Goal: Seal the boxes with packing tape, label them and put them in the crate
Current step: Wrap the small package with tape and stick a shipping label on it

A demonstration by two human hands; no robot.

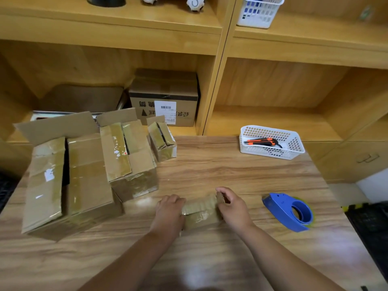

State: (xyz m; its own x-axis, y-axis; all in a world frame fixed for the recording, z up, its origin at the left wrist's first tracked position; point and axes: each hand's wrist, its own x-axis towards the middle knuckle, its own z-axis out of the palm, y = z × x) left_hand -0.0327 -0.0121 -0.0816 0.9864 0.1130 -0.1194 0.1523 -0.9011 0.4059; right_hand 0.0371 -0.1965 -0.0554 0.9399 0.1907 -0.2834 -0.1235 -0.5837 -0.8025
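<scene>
Nearest, both hands are on the small box (200,214), which lies on the wooden table (210,259). The left hand (168,211) curls its fingers over the box's left end. The right hand (233,206) pinches the raised cardboard flap at its right end. The box is brown corrugated card wrapped in wrinkled, glossy old tape. It looks as though the flaps are only being closed, so sealing has hardly begun.

Right of the small box, the blue plastic tape dispenser (290,212) lies untouched, with a round hole through its body.

Left of the small box and further back stand a large box (69,181), a medium box (130,158) and a narrow box (162,143). All three have loose flaps, dull yellowed tape and scraps of torn white paper, so they still need sealing and labelling.

Beyond the small box to the right is a white slotted basket (292,143) holding an orange-and-black knife (261,141).

Furthest back, a labelled box (165,95) sits in the pale wood shelf (220,66). I cannot tell where the crate is.
</scene>
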